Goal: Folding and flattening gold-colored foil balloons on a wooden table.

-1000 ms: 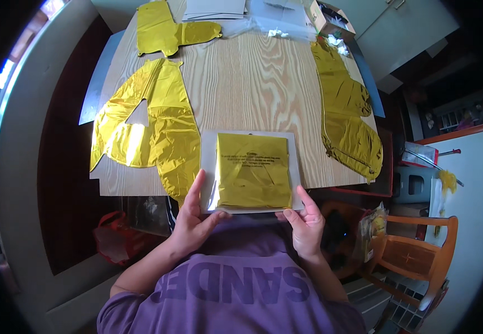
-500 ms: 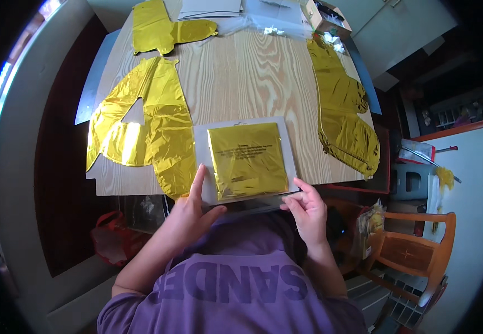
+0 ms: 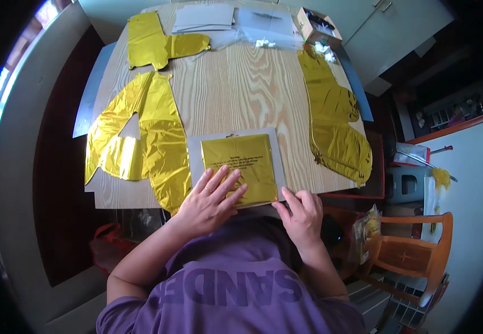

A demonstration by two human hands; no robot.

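Note:
At the table's near edge lies a flat, square package, a folded gold foil balloon (image 3: 238,146) on a white backing card (image 3: 279,161). My left hand (image 3: 205,206) rests palm down on the package's lower left, fingers spread, covering part of it. At the near right corner, my right hand (image 3: 302,217) has its thumb and bent index finger on the package's edge, other fingers curled. An uninflated gold foil balloon shaped like an A (image 3: 163,128) is spread out to the left.
Another flat gold balloon (image 3: 146,42) lies far left, and a wrinkled one (image 3: 333,117) along the right. At the back are white cards (image 3: 202,16), clear plastic sleeves (image 3: 264,21), white scraps (image 3: 265,43) and an open box (image 3: 318,30). A wooden chair (image 3: 403,253) stands right.
My left hand has gone from the package's left edge to flat on its front. A clear flap at the near edge no longer shows. My right hand remains by the near right corner.

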